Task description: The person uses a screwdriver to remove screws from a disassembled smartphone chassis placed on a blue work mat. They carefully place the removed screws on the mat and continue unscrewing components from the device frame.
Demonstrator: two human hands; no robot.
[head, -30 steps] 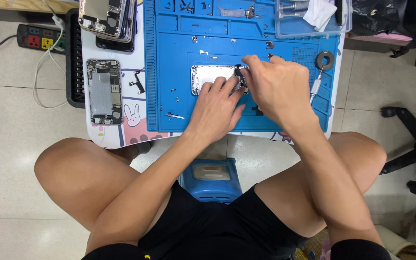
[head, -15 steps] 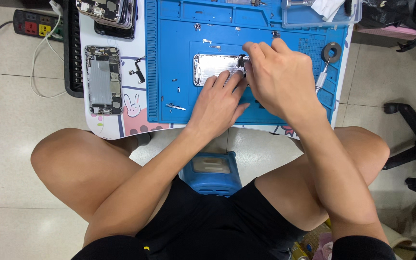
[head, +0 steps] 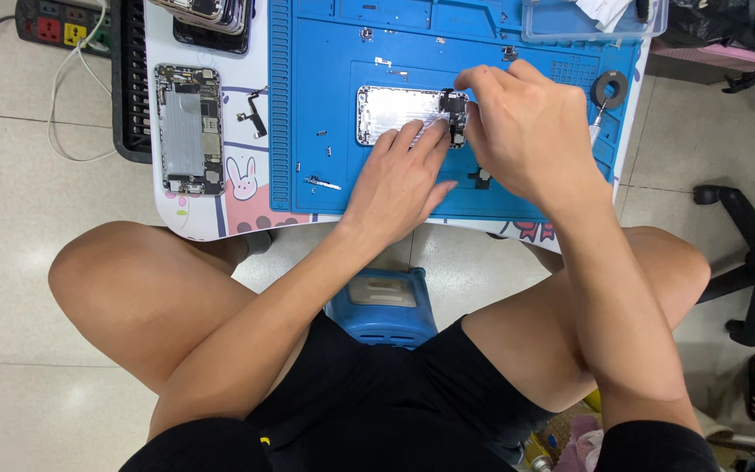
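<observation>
Overhead view, seated person at small white table. Blue repair mat covers most of it. Opened phone housing lies mid-mat, silver interior up, mostly stripped. Left hand presses flat on its lower edge, fingers together, extended. Right hand has fingertips pinched on small dark component at housing's right end. Second opened phone left of mat. Loose screws, brackets scattered: disassembly well underway, some parts remain. Versus earlier frame: hands barely shifted, view sits slightly lower.
</observation>
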